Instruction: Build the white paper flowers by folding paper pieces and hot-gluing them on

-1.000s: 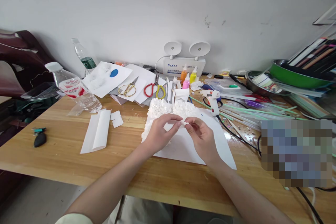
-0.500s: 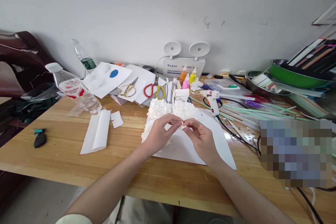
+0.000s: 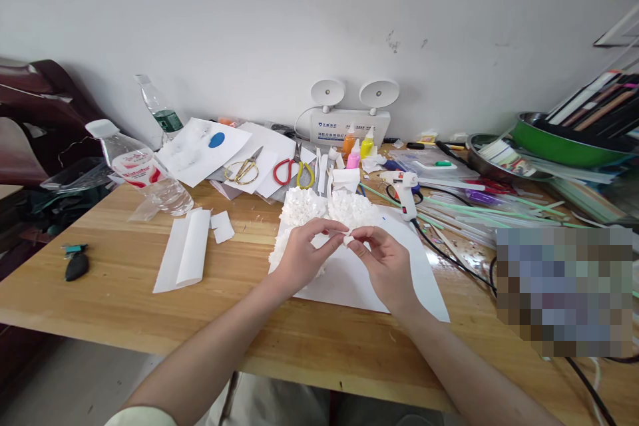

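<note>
Between the fingertips of both hands is a small piece of white paper (image 3: 348, 239), mostly covered by the fingers. My left hand (image 3: 312, 249) pinches it from the left, thumb and forefinger together. From the right, my right hand (image 3: 383, 258) grips it in the same way, the other fingers curled. Both hands hover over a white sheet (image 3: 344, 287). On that sheet sit ruffled white paper clusters (image 3: 304, 205), one of them partly behind my left hand. A white glue gun (image 3: 407, 194) stands just beyond the sheet's right edge.
Scissors with red and yellow handles (image 3: 294, 173) and gold scissors (image 3: 243, 170) lie behind. At left are a water bottle (image 3: 144, 170), a folded white paper (image 3: 188, 249) and small paper squares (image 3: 222, 226). Sticks and a black cord (image 3: 449, 256) clutter the right, near a green bowl (image 3: 554, 143).
The fingers shift slightly around the small piece of paper, and a bit more of its white shows between the fingertips. Everything else stays put.
</note>
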The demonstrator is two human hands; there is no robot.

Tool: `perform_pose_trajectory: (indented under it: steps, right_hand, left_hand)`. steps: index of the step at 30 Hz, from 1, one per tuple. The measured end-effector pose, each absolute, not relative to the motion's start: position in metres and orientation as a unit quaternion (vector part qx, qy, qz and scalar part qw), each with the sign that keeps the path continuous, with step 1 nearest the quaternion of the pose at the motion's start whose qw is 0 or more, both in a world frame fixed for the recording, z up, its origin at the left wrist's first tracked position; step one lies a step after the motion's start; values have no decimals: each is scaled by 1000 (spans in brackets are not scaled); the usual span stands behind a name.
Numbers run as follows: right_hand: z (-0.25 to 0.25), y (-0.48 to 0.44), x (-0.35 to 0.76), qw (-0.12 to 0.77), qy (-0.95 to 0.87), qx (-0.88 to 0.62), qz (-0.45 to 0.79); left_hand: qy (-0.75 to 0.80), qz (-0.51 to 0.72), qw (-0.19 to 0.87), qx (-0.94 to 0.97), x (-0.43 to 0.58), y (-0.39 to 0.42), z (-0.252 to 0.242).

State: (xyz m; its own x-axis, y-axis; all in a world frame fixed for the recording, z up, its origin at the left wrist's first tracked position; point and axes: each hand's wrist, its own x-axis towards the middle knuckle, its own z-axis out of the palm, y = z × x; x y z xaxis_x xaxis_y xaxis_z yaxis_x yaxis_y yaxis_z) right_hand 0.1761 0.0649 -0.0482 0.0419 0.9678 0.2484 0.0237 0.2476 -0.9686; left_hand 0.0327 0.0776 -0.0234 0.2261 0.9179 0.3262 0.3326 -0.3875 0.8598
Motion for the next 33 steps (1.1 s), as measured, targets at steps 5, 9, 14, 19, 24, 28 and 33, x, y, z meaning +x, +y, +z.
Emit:
perform_pose_trajectory:
  steps: [5,9,14,19,24,28,33]
  right_hand:
    - [-48,65,175,568,-541,-459,417]
    - [-48,64,175,566,-552,-461,404]
    - [-49,65,176,556,-567,-463,393]
    - [-48,66,176,567,-588,-443,368]
    - [-48,67,178,541,-586,-453,398]
    - [-46,67,179,536,-594,-432,417]
    - [-42,66,179,528,-606,-406,435]
  left_hand:
    - [439,438,315,718,33,76,-21]
    - [429,433,299,734,32,76,-21]
    - [427,435,297,735,32,75,-24]
    - [448,428,316,719,33,75,-23]
    - [453,425,319,716,32,78,-20]
    - [432,422,345,718,32,79,-20]
    - [408,434,361,718,33,78,-21]
